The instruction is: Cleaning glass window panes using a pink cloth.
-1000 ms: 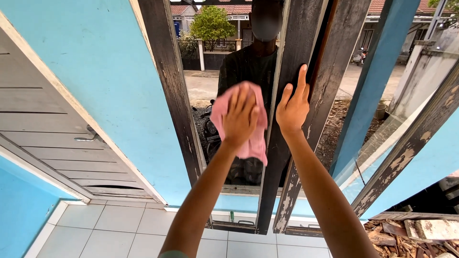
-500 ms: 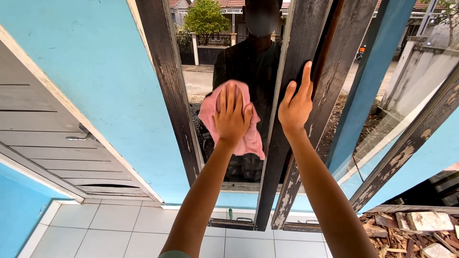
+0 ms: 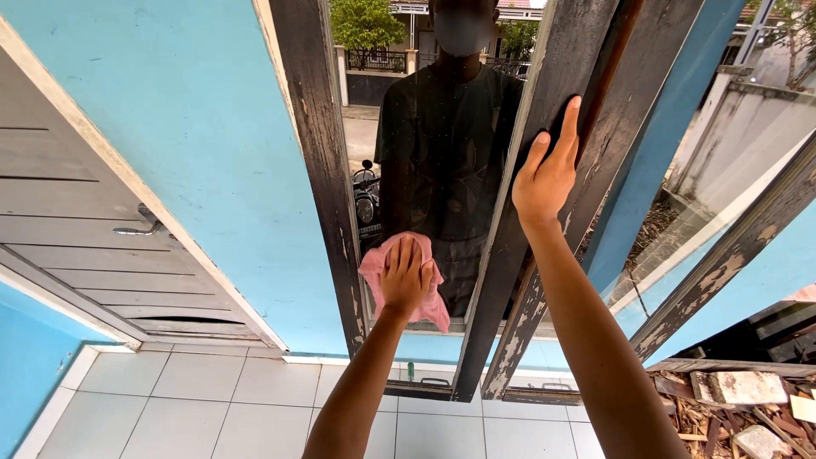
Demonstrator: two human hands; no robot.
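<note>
A head-worn view looks at a window in a sky-blue wall (image 3: pixel 170 127). At far left, a grey panelled door (image 3: pixel 68 221) shows one metal handle (image 3: pixel 136 228). Below lies a white tiled floor (image 3: pixel 195 408).

Next comes the window's dark, weathered wooden frame (image 3: pixel 327 170), its paint flaking. It encloses one pane of glass (image 3: pixel 425 127), which mirrors the person in a dark shirt and one parked motorbike (image 3: pixel 365 204).

Low on that pane, near the bottom rail, the left hand (image 3: pixel 403 276) presses one pink cloth (image 3: pixel 378 262) flat against the glass. The fingers are spread wide over the cloth, pinning it rather than gripping it, seemingly so the whole palm can rub the surface.

To the right, the right hand (image 3: pixel 546 174) rests higher up on the edge of the opened sash frame (image 3: pixel 544 102). It is empty, the fingers extended and slightly parted, with fingertips on the wood, apparently steadying the swinging window against the other hand's push.

Further right stand a second glass pane (image 3: pixel 705 229) and blue posts. At bottom right is a heap of broken wood and rubble (image 3: pixel 731 408).

Counted: two hands, one cloth, two panes.
</note>
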